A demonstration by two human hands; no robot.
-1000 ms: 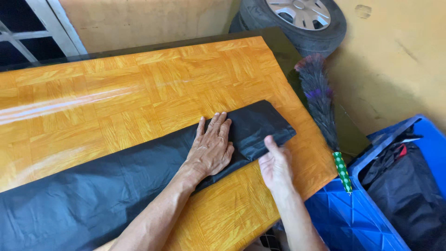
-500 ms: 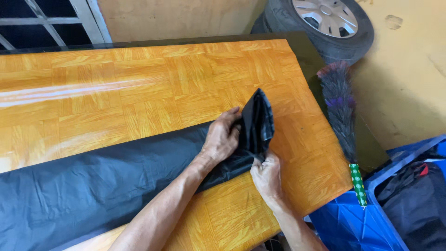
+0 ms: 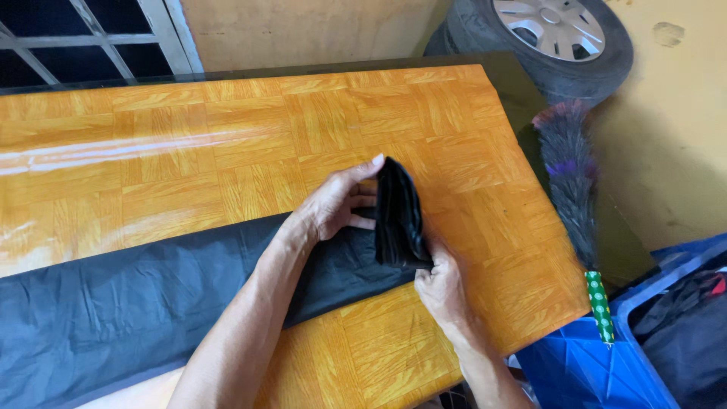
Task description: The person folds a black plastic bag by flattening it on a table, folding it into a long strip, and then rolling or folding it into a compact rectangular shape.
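Observation:
A long strip of dark grey cloth (image 3: 113, 310) lies across the orange parquet-pattern table (image 3: 227, 144). Its right end is folded up into a small upright wad (image 3: 397, 216). My left hand (image 3: 333, 204) pinches the top and left side of that wad with thumb and fingers. Just below, my right hand (image 3: 443, 284) grips the wad's lower edge from the right. Both forearms reach in from the bottom of the head view.
A feather duster (image 3: 568, 174) with a green dotted handle leans off the table's right edge. A blue plastic crate (image 3: 583, 363) holding dark clothes sits at lower right. A car tyre (image 3: 545, 38) rests against the yellow wall, and a barred window (image 3: 83, 34) is at top left.
The cloth's right end lay flat under both palms, then was lifted and folded leftward. Now it stands as a tighter upright wad held between both hands.

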